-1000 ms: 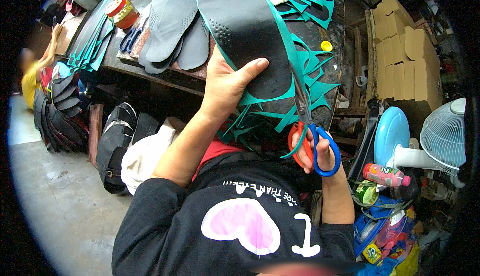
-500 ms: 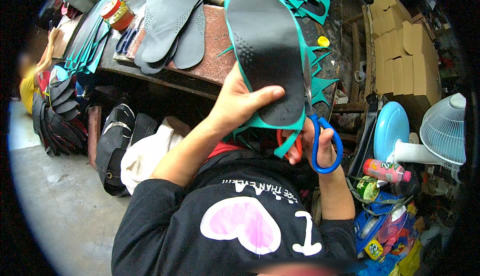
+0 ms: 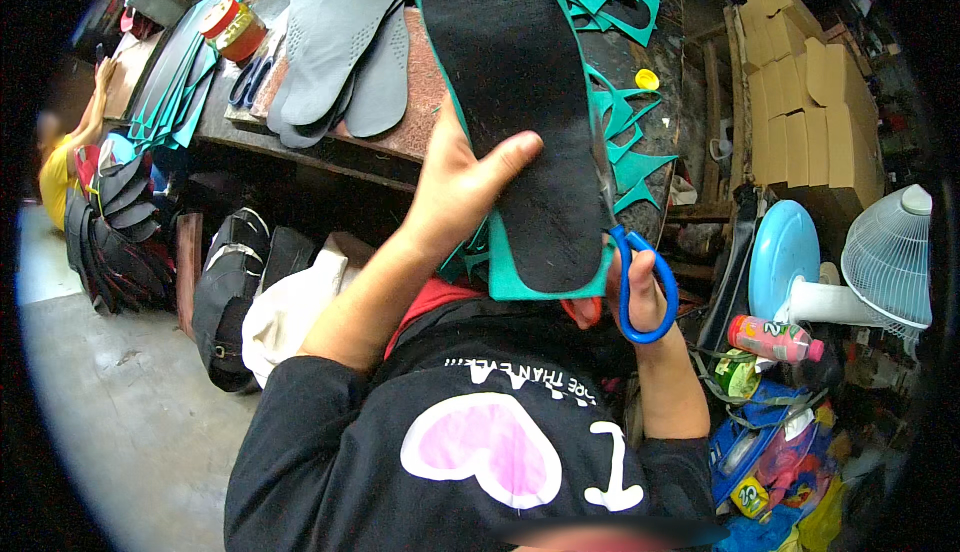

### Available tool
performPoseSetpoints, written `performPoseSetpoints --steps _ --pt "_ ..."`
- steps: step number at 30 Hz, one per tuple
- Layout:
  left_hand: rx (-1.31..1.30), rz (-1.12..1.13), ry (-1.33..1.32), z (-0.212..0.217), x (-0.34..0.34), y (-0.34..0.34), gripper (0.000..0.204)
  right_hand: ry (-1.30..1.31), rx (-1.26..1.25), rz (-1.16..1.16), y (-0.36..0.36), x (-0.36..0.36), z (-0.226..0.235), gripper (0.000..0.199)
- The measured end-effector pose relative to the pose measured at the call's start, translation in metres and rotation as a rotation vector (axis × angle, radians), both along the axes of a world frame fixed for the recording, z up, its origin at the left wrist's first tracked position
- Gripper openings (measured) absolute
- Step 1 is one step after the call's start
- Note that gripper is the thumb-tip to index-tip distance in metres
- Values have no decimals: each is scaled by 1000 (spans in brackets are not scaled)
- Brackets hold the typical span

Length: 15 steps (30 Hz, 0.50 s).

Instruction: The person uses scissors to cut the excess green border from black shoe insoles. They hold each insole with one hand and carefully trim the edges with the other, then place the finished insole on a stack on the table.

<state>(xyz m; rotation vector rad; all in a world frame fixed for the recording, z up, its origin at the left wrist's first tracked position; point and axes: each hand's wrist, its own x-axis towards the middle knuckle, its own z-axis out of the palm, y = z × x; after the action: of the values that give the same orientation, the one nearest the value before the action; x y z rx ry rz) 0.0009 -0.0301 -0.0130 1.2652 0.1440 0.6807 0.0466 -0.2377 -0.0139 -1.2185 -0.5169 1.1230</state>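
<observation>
The left hand (image 3: 455, 192) keeps its grip pinched on the insole's (image 3: 515, 112) left edge, thumb across the black face, while the right hand (image 3: 640, 297), fingers closed through the scissors (image 3: 635, 272), cuts at its right side. Since half a second ago the insole has risen and filled more of the view. Its long axis runs from 12 to 6 o'clock, heel end down, above the table (image 3: 420, 102).

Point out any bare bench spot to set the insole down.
Bare reddish bench top between the grey insole stack and the black insole in the left hand. Right of it, teal offcuts crowd the surface.
</observation>
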Motion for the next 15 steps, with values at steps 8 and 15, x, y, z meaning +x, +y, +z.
performPoseSetpoints --steps 8,15 --pt "-161 -36 0 -13 -9 -13 58 41 -14 123 -7 6 3 102" --pt "-262 -119 11 -10 -13 -30 61 12 25 -108 -2 0 -11 105"
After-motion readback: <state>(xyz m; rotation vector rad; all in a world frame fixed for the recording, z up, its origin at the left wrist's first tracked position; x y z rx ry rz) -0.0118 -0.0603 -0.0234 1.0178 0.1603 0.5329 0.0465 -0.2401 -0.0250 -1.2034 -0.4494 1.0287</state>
